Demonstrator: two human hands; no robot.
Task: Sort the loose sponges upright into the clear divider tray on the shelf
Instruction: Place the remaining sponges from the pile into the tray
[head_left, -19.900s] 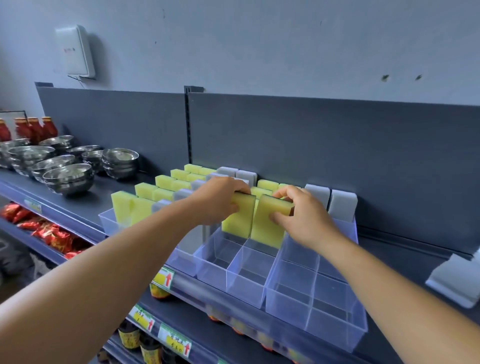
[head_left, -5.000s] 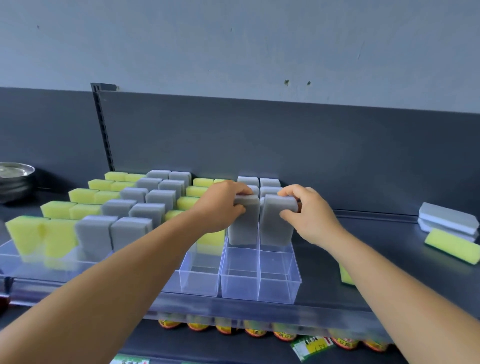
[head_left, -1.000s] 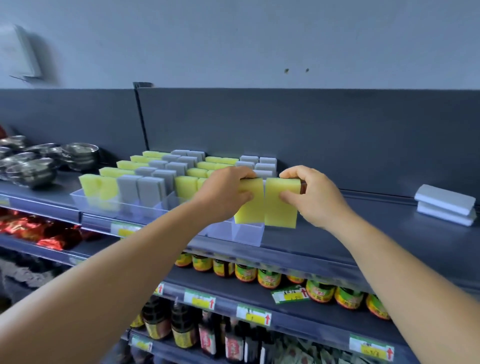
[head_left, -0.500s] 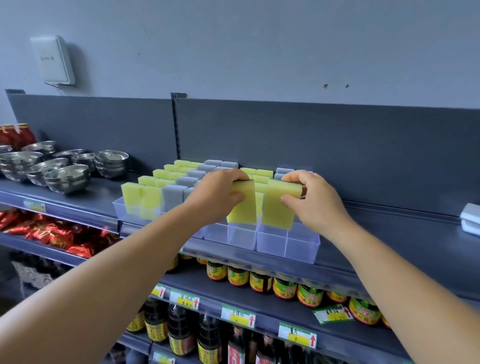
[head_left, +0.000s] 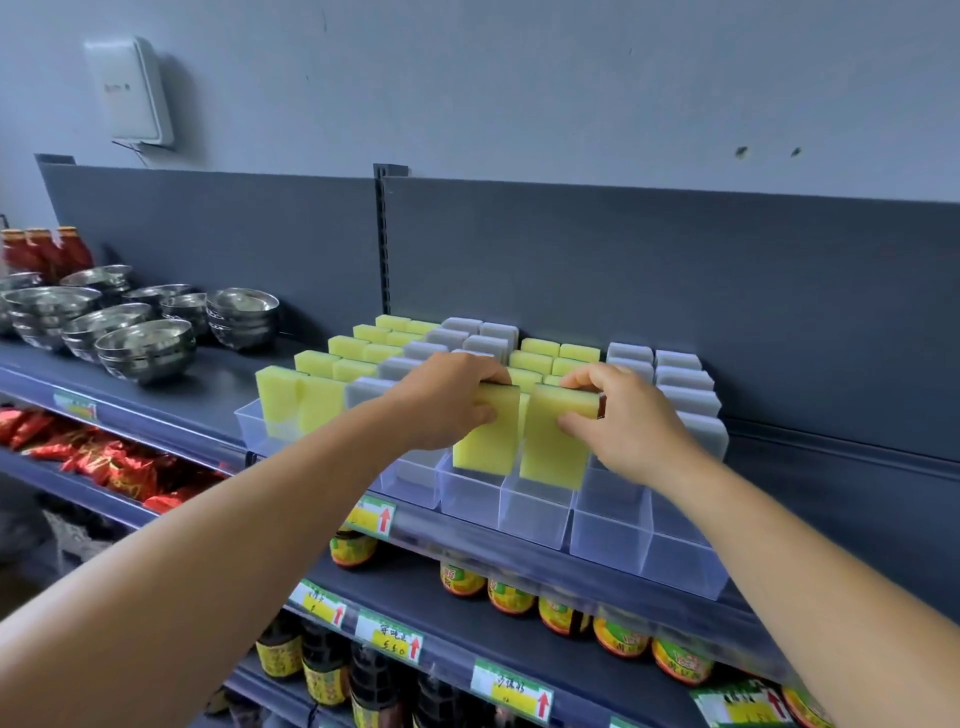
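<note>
The left hand (head_left: 451, 402) gripped one yellow sponge (head_left: 488, 437) by its top edge, fingers curled over the far side and the thumb on the near face. The right hand (head_left: 621, 415) pinched a second yellow sponge (head_left: 553, 447) in the same way, at its upper right corner. Both sponges stood upright, side by side with only a thin gap between them. Their lower edges were just over the front compartments of the clear divider tray (head_left: 613, 540), and it was hard to tell if they already touched its floor.

The tray sat on the dark shelf (head_left: 218, 379), its front wall close to the shelf's front edge. Behind the hands, the back rows were already filled with upright yellow sponges (head_left: 540, 347) and grey sponges (head_left: 680, 382), standing close against the back panel. The front row on the right held free compartments, with open room beside the right hand. On the left, more yellow sponges (head_left: 278, 400) stood at the tray's left front corner.

Further left on the same shelf stood stacked steel bowls (head_left: 145, 348), well apart from the tray. On the shelf below stood jars (head_left: 511, 595) behind price labels (head_left: 371, 517).
</note>
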